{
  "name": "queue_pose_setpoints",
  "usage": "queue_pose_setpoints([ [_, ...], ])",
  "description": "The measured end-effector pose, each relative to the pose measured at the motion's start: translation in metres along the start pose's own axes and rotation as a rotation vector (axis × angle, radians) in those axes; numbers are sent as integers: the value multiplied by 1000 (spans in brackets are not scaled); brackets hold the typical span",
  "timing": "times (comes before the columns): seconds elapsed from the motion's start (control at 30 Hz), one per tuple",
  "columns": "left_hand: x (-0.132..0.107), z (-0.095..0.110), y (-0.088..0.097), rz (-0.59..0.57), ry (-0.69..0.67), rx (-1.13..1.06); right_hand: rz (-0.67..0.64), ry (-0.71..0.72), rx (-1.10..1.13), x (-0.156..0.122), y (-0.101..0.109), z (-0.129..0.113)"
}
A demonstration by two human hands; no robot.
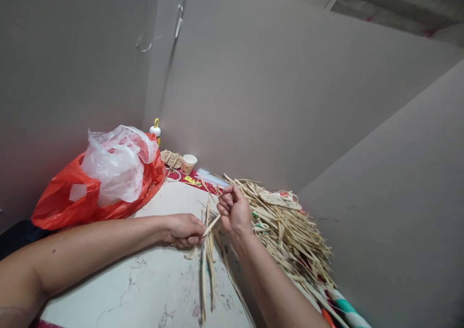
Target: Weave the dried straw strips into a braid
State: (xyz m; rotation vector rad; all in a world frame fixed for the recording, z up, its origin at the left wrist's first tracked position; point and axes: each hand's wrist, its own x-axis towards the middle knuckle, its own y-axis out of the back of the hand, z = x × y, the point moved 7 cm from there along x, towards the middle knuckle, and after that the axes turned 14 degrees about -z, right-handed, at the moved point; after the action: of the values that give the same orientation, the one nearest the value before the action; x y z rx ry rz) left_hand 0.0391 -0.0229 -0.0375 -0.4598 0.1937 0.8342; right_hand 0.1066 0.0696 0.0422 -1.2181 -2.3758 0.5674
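Note:
My left hand (186,230) is closed around several long, pale dried straw strips (208,275), which hang down over the white board and stick up a little above the fist. One flat strip (212,224) runs slantwise from the left fingers up to my right hand (235,208). The right fingers are curled in and pinch the strip's upper end. Just right of the right hand lies a big heap of dried straw (290,226).
A white board (108,299) with scribbles lies beneath my hands. At the left sits a red plastic bag (65,192) with a clear plastic bag (119,168). Behind stand a paper cup (189,164), a coil of cord (171,159) and a white-capped bottle (155,131). Grey walls (253,77) enclose the space.

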Motion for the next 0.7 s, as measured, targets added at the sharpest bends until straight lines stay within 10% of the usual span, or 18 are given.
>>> queue_pose_setpoints([
  [0.17, -2, 2, 0, 50, 26, 4, 6, 22, -64, -1, 16, -63],
  [0.37, -3, 3, -1, 52, 47, -9, -59, -370, -385, -32, 32, -75],
  [0.7, -4, 9, -5, -7, 32, -34, 161, -308, -2012, -47, 108, -122],
])
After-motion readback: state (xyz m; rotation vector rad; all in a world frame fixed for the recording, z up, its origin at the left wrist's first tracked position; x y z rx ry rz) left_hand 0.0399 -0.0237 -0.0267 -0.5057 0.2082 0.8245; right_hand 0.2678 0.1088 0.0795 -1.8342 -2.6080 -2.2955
